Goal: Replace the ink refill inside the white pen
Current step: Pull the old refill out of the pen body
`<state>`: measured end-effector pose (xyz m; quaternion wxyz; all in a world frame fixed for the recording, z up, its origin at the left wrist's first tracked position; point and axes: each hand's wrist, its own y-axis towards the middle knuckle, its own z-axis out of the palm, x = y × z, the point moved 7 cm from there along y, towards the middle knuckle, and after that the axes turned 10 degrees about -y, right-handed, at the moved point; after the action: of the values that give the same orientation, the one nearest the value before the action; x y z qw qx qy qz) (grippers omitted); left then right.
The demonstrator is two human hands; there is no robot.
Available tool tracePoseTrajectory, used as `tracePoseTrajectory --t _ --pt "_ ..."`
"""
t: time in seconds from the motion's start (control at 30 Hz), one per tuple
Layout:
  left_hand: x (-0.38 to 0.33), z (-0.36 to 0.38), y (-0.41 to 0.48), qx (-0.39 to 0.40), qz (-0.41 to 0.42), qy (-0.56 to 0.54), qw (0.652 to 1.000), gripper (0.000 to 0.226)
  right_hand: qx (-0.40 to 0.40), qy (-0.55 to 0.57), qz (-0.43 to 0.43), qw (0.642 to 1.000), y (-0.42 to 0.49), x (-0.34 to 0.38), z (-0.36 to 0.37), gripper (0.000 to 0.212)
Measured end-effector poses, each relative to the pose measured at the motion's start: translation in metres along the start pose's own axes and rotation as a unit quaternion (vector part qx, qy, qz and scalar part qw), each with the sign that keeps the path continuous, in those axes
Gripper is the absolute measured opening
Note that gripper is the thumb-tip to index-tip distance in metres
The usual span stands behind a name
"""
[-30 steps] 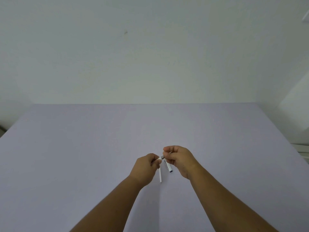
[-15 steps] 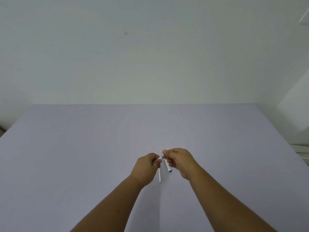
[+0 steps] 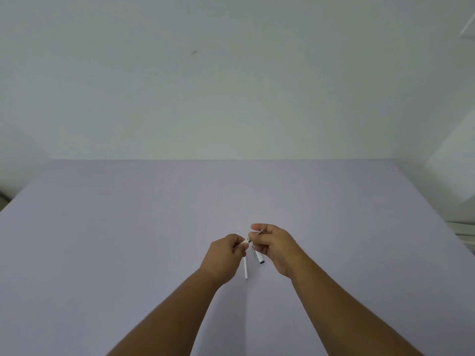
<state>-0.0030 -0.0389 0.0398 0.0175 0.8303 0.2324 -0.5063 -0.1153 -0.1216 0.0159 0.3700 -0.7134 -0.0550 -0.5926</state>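
Note:
Both hands meet above the lilac table [image 3: 128,240]. My left hand [image 3: 223,256] pinches a short white pen part [image 3: 244,242] with a metal ring at its right end. My right hand [image 3: 273,244] pinches the other end of that part between thumb and fingertips; what exactly it grips is hidden by the fingers. Below the hands lie a thin white ink refill [image 3: 246,268] and a white pen barrel with a dark open end [image 3: 258,256], both on the table.
A pale wall rises behind the table's far edge. The table's right edge runs close to a white ledge [image 3: 462,229] at the right. Bare tabletop spreads to the left and beyond the hands.
My right hand has lifted slightly and turned, its fingers shifting on the pen part. The left hand, the refill and the barrel have stayed in place.

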Motion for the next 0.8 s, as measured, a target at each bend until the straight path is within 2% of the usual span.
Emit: tracePoseTrajectory --t 0.1,0.17,0.23,0.27,0.33,0.4,0.5,0.57,0.7,0.8 --pt "0.000 0.000 0.000 0.002 -0.001 -0.004 1.000 0.017 -0.020 -0.047 0.024 0.998 -0.003 -0.001 -0.003 0.018" --pt "0.000 0.000 0.001 0.000 -0.004 -0.006 1.000 0.018 -0.023 -0.041 0.005 0.999 -0.003 0.001 -0.004 0.006" --pt "0.000 -0.001 0.002 -0.003 -0.005 -0.004 1.000 0.019 -0.007 -0.001 -0.011 1.000 -0.002 0.003 -0.003 0.020" --pt "0.000 -0.002 0.002 -0.004 -0.004 -0.005 1.000 0.019 -0.002 0.009 -0.007 1.000 -0.003 0.003 -0.002 0.021" --pt "0.000 -0.002 0.001 -0.003 -0.003 -0.007 1.000 0.019 0.002 0.005 0.022 1.000 -0.005 0.000 -0.001 0.007" --pt "-0.001 -0.001 0.001 0.001 -0.001 -0.007 1.000 0.017 -0.004 -0.019 0.038 0.999 -0.005 -0.003 -0.002 0.015" --pt "-0.001 0.001 0.001 0.008 -0.007 -0.017 1.000 0.016 -0.033 0.022 -0.003 0.999 -0.003 0.004 -0.007 0.009" --pt "-0.001 0.002 0.002 0.014 -0.013 -0.025 1.000 0.015 -0.048 0.063 -0.023 0.997 -0.001 0.010 -0.012 0.017" --pt "-0.003 0.003 0.001 0.029 -0.021 -0.070 0.997 0.015 -0.044 0.022 -0.037 0.998 -0.001 0.018 -0.013 0.019" --pt "-0.005 0.003 0.001 0.027 -0.025 -0.089 0.995 0.018 -0.069 0.023 -0.038 0.997 0.003 0.021 -0.017 0.017"
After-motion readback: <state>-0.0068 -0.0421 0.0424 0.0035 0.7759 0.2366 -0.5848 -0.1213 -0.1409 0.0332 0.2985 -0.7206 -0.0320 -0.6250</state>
